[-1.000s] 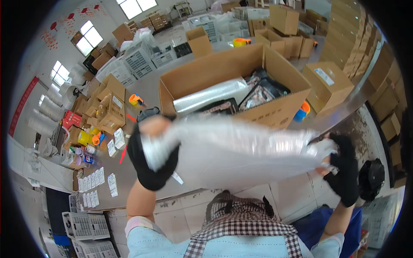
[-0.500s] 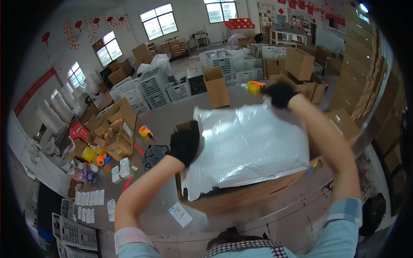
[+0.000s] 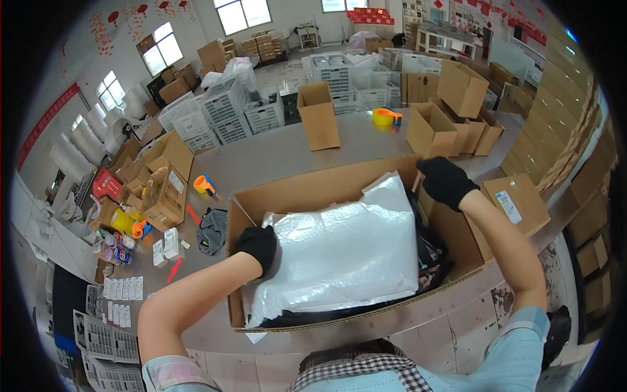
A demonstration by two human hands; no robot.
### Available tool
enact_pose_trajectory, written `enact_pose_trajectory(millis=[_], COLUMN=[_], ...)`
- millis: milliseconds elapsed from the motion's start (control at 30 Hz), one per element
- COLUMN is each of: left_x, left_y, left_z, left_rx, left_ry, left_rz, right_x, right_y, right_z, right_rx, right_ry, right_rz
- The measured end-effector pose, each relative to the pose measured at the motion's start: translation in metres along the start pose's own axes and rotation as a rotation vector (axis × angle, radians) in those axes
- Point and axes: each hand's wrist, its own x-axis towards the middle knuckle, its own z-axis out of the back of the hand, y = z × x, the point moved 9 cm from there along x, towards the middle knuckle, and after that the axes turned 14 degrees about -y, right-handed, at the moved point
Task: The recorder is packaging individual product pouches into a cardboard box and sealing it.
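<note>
A large open cardboard box (image 3: 261,191) stands in front of me on the table. Silvery white bubble wrap (image 3: 346,255) lies inside it, over dark packages (image 3: 431,255) that show along the right and near sides. My left hand (image 3: 259,249), in a black glove, is closed at the left edge of the bubble wrap, its fingertips partly hidden. At the box's far right corner is my right hand (image 3: 447,183), also gloved in black, with curled fingers; what they hold, if anything, is hidden.
An orange-yellow tape dispenser (image 3: 386,117) and a tall open carton (image 3: 319,117) stand beyond the box. More open cartons (image 3: 432,129) are at the far right, and a labelled carton (image 3: 516,206) is nearer. Leftward lie a grey cloth (image 3: 212,230), another tape dispenser (image 3: 204,185) and label sheets (image 3: 123,288).
The bubble wrap has come down into the box, uncovering its far and right walls. My right hand has moved lower, off the wrap's far corner; my left has shifted left and nearer.
</note>
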Motion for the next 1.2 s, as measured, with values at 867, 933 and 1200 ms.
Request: enact_pose_trajectory(millis=[867, 933, 1200], left_x=[0.013, 0.021, 0.026], left_y=[-0.013, -0.017, -0.024], left_z=[-0.079, -0.094, -0.120], left_rx=[-0.043, -0.053, -0.086], left_ry=[0.611, 0.590, 0.550], left_rz=[0.299, 0.314, 0.315], right_x=[-0.048, -0.082, -0.046], right_y=[0.039, 0.018, 0.033], right_z=[-0.081, -0.097, -0.006], right_rx=[1.032, 0.982, 1.115], right_ry=[0.776, 1.235, 0.576], right_rz=[-0.323, -0.539, -0.568])
